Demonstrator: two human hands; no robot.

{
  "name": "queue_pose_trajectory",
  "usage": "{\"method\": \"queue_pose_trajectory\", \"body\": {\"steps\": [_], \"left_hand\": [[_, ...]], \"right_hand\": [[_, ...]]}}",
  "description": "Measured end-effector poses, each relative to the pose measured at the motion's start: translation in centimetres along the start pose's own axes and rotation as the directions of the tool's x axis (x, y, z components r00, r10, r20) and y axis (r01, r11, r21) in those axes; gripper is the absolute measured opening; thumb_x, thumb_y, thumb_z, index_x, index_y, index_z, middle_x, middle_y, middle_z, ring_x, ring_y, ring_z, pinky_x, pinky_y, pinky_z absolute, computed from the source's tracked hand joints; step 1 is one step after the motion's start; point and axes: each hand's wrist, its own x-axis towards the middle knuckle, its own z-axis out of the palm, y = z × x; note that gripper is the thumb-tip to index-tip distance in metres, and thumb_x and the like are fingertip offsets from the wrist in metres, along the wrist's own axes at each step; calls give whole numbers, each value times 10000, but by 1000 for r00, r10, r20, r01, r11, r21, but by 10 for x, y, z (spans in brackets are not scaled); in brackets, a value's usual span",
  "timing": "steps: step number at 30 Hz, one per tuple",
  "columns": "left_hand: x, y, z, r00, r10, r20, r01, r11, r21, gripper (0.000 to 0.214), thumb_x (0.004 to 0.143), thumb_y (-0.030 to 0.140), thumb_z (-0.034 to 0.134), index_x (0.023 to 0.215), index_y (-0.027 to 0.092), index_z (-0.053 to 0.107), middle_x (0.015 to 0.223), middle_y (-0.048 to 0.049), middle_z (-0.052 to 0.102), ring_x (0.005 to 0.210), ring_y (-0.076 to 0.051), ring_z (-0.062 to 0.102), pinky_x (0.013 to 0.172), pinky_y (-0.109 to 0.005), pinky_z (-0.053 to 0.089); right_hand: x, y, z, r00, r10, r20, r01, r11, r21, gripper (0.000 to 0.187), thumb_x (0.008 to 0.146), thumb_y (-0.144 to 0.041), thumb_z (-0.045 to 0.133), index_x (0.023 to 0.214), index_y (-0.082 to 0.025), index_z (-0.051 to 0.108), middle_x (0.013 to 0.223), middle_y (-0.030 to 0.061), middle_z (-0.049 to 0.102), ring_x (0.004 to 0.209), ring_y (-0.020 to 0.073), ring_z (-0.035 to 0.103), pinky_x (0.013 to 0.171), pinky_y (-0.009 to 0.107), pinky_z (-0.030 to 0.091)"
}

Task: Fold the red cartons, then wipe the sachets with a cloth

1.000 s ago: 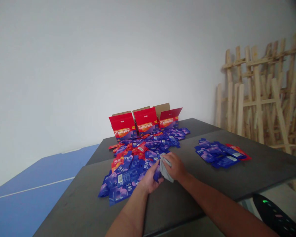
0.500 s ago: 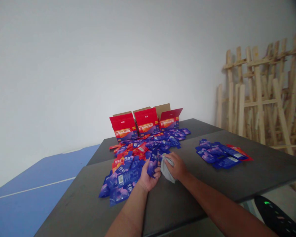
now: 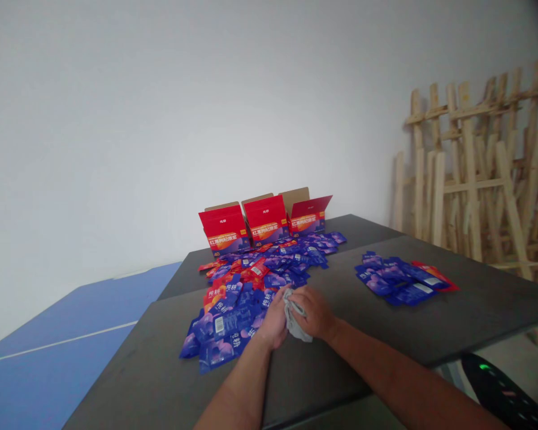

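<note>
My right hand (image 3: 312,312) is closed around a crumpled light grey cloth (image 3: 299,328), which hangs down over the dark tabletop. My left hand (image 3: 275,322) is pressed against the same cloth from the left, its fingers curled and partly hidden. Just left of it, a blue pouch (image 3: 268,297) with white lettering lies on the edge of the near pile. That pile of blue-purple pouches (image 3: 219,352) has a few red-orange pouches (image 3: 213,297) among it. Behind both hands, more blue and red pouches (image 3: 296,260) lie heaped.
Three open red cartons (image 3: 265,218) stand at the back of the dark table (image 3: 332,376). A separate group of blue pouches (image 3: 394,278) with red ones lies at the right. Wooden frames (image 3: 470,185) lean on the wall; a blue table (image 3: 72,334) stands left.
The blue pouch that was in my left hand is no longer seen in it; one now shows on the pile's edge. My right hand and the cloth have moved left, against my left hand.
</note>
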Motion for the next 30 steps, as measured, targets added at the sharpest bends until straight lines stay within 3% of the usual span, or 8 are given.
{"method": "queue_pose_trajectory", "body": {"steps": [3, 8, 15, 19, 21, 24, 27, 30], "left_hand": [[-5, -1, 2, 999, 24, 27, -28, 987, 156, 443, 782, 450, 695, 1141, 216, 585, 723, 31, 578, 557, -82, 509, 525, -181, 358], [-10, 3, 1, 987, -137, 81, 119, 974, 194, 399, 793, 496, 669, 1073, 226, 580, 643, 61, 452, 470, -46, 377, 406, -150, 153], [-11, 14, -10, 940, -305, 151, 324, 937, -127, 314, 797, 407, 685, 913, 138, 573, 803, -18, 551, 489, -28, 382, 350, -126, 167], [-7, 23, -11, 975, -192, 114, 219, 921, -322, 248, 835, 282, 646, 1014, 115, 607, 782, -34, 589, 493, -40, 431, 354, -127, 270], [-3, 26, -11, 995, -82, -51, 58, 930, -362, 182, 835, 189, 641, 1001, 115, 619, 741, -25, 607, 519, -54, 498, 418, -137, 376], [3, 27, -10, 965, 12, -264, -100, 941, -324, 133, 819, 133, 648, 949, 123, 625, 749, -33, 653, 620, -106, 613, 607, -211, 518], [5, 24, -9, 964, 63, -260, -132, 957, -257, 199, 810, 143, 651, 1008, 137, 624, 877, -67, 700, 757, -169, 678, 746, -300, 550], [5, 20, -9, 986, 55, -159, -93, 966, -240, 309, 830, 274, 650, 1116, 171, 601, 980, -76, 707, 854, -209, 691, 797, -347, 543]], "right_hand": [[0, 8, 2, 987, 146, -73, -147, 989, -4, 184, 898, -207, 500, 1072, -190, 554, 972, 94, 595, 931, 219, 566, 831, 386, 500], [-2, 25, 6, 904, 370, -217, -376, 927, 13, 159, 924, -255, 458, 1047, -198, 540, 941, 88, 580, 921, 226, 577, 816, 393, 504], [-6, 47, 8, 809, 525, -263, -532, 845, 51, 170, 926, -328, 465, 993, -200, 555, 925, 79, 600, 899, 225, 582, 802, 397, 496], [-7, 50, 8, 791, 554, -262, -559, 827, 59, 185, 914, -343, 479, 976, -194, 568, 918, 80, 609, 894, 227, 589, 799, 399, 502], [-7, 47, 6, 802, 542, -252, -546, 835, 59, 181, 913, -332, 488, 997, -193, 568, 930, 82, 612, 905, 228, 594, 806, 400, 506], [-5, 38, 2, 872, 449, -194, -443, 893, 75, 176, 908, -285, 506, 1048, -199, 570, 955, 82, 617, 922, 219, 602, 820, 390, 515], [-5, 28, -2, 956, 277, -94, -268, 959, 93, 196, 897, -231, 530, 1081, -215, 594, 962, 72, 622, 915, 202, 603, 820, 367, 521], [-6, 23, -2, 996, 85, 40, -88, 993, 83, 206, 871, -210, 578, 1067, -232, 637, 924, 52, 626, 853, 182, 596, 771, 339, 514]]}}
